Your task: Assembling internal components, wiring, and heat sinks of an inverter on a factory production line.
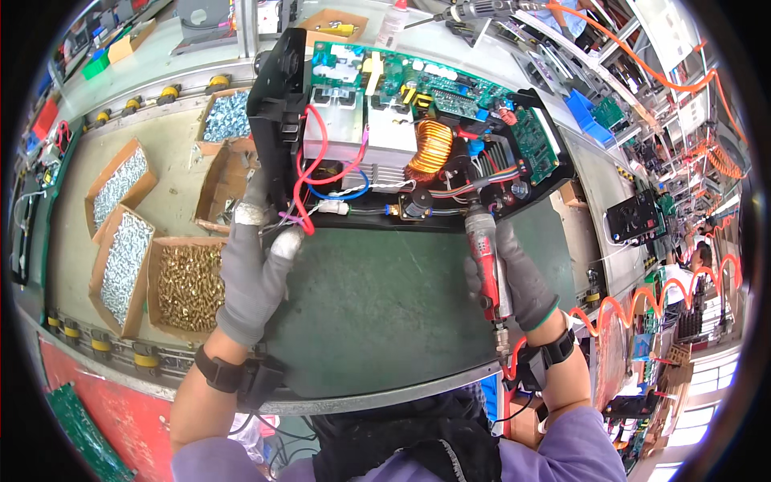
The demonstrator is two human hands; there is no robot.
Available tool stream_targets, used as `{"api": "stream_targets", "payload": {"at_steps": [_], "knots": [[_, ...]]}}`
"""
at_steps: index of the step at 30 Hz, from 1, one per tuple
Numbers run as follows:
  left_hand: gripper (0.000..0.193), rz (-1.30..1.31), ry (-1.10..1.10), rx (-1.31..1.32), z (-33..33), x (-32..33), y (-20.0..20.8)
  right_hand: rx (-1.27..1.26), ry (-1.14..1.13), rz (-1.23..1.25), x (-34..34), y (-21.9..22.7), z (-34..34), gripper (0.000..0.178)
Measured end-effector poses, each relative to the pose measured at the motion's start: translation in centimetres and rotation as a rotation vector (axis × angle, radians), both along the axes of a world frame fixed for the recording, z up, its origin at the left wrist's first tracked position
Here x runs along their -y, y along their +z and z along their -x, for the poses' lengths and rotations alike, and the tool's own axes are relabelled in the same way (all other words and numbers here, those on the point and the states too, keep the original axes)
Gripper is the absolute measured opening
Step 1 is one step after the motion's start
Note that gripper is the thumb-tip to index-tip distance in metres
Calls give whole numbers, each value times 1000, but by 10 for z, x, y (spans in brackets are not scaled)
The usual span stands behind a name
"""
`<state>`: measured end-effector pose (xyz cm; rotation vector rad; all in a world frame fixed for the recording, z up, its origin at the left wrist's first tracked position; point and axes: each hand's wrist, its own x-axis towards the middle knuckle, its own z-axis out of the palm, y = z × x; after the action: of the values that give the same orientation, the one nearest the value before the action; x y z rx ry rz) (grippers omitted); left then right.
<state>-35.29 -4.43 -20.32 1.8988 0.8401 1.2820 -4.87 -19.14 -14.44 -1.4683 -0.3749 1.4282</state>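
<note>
A black-cased electronics unit [385,223] lies in front of me, its green circuit boards, copper coil [431,149] and loose red wires [320,153] exposed. My left hand [253,269], in a grey glove with whitish fingertips, grips the lower end of its upright black end panel [277,120]. The thumb rests beside pink, white and red wires. My right hand [520,277], also gloved, is wrapped round a red and grey air screwdriver [485,253]. The tool points away from me, its front end at the unit's near right edge. What its bit touches is hidden.
On the left stand open cardboard boxes of silvery screws [124,257], brass-coloured fasteners [189,281] and bluish screws [227,117]. A green work surface [377,313] lies under the unit. A coiled orange air hose [614,309] runs off right. Another power tool [482,10] is at the back.
</note>
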Motion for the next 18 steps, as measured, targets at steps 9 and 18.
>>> {"api": "stream_targets", "payload": {"at_steps": [9,18], "knots": [[66,29,12,-65,0,1,-7,409,154,41,127,36,-34,79],[81,100,-30,-96,-14,6,-10,1372,-399,320,336,-44,-250,35]]}}
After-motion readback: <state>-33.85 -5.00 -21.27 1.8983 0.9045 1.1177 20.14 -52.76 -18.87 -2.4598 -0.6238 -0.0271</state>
